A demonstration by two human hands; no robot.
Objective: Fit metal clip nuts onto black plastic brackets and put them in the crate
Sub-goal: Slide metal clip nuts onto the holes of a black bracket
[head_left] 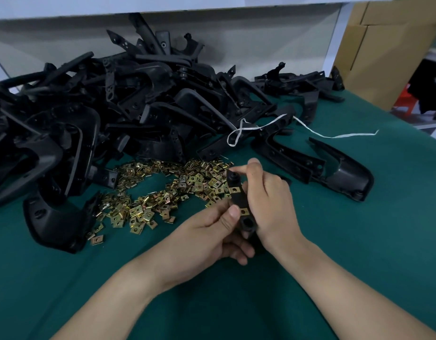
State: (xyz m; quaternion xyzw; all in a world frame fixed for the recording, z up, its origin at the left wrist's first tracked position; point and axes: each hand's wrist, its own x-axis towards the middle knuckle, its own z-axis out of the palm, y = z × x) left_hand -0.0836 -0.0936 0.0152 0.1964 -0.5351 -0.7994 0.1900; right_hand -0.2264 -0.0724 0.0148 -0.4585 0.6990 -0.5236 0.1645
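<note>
Bracket (pixel 237 200), a narrow strip of black plastic, is held between both hands just above the green tabletop (pixel 347 266), near its middle. It is tilted so that its far end leans a little left.

Two brass-coloured clip nuts sit on it. The upper nut (pixel 234 190) is partway along the strip. The lower nut (pixel 244 212) is just beyond the round hole at the near end.

The left hand (pixel 209 233) grips the near part from the left. Its fingers curl underneath, and the thumb lies on the strip's left edge, right beside the lower nut. The right hand (pixel 271 200) holds the bracket from the right with its fingers wrapped behind. Its forefinger reaches over to touch the small knob at the far end.

Loose nuts (pixel 163 192) lie scattered in a broad patch on the tabletop, just beyond and to the left of the hands. Behind them a heap (pixel 113 99) of black plastic parts fills the left and centre. One curved part (pixel 52 222) lies at the heap's near left edge, and two more parts (pixel 339 168) lie side by side to the right of the hands.

A white string (pixel 334 136) trails from the heap across the tabletop towards the right. Cardboard boxes (pixel 383 65) stand at the far right, and a white shelf (pixel 163 6) runs overhead.
</note>
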